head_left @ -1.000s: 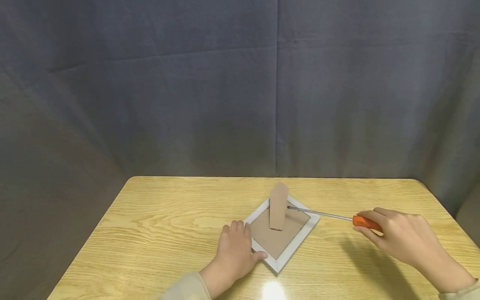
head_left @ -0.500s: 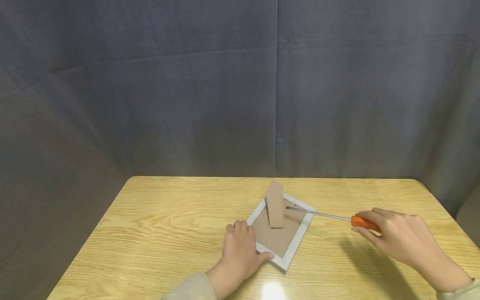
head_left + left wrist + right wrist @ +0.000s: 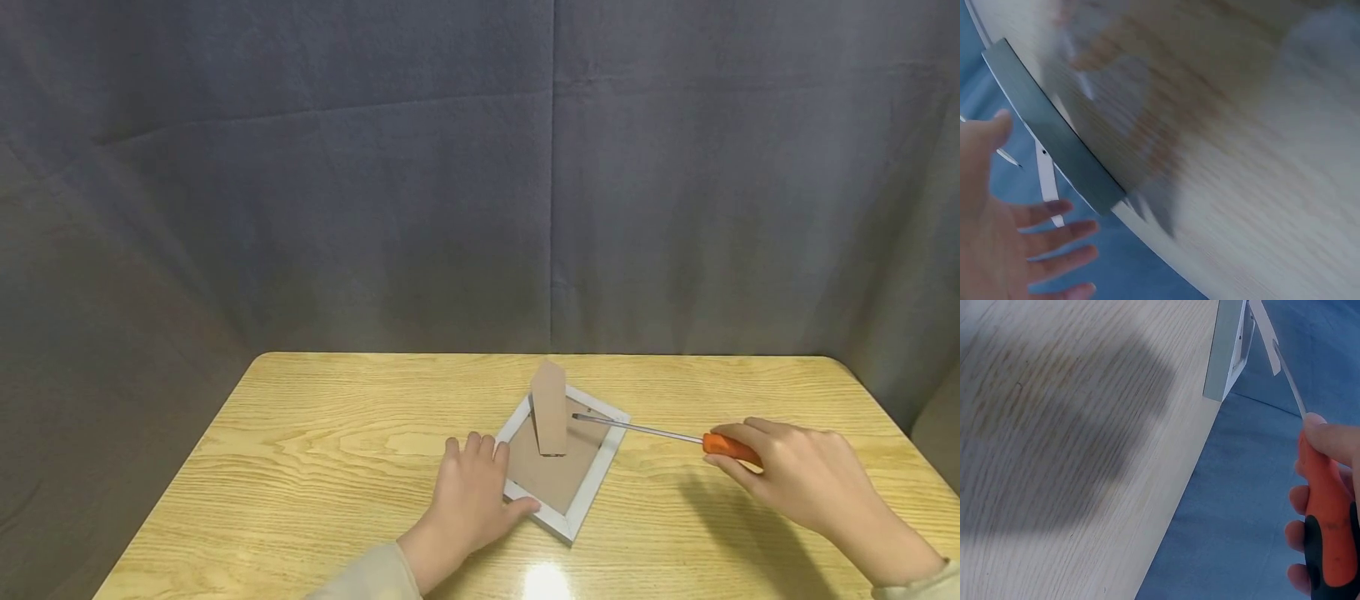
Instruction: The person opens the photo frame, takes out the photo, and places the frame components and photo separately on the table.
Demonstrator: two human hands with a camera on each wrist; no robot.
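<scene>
A picture frame [image 3: 592, 487] with a pale border lies back side up on the table, its brown backing board [image 3: 543, 483] facing up. The cardboard stand [image 3: 551, 412] on the back is swung up from the board. At the frame's near left edge is my left hand [image 3: 468, 496], fingers extended; in the left wrist view those fingers [image 3: 1063, 234] look spread and apart from the frame's side [image 3: 1054, 125]. My right hand [image 3: 795, 471] grips a flathead screwdriver by its orange and black handle [image 3: 1329, 519]. The screwdriver's shaft [image 3: 645, 429] reaches over the frame, tip just right of the stand.
The wood-grain table [image 3: 337, 442] extends on both sides of the frame, with its far edge a short way behind it. A dark grey-blue curtain [image 3: 412, 208] hangs behind the table.
The frame has turned and shifted slightly, its near corner moving right. My left hand has moved right with it, then slightly back left. The right hand and screwdriver have barely moved.
</scene>
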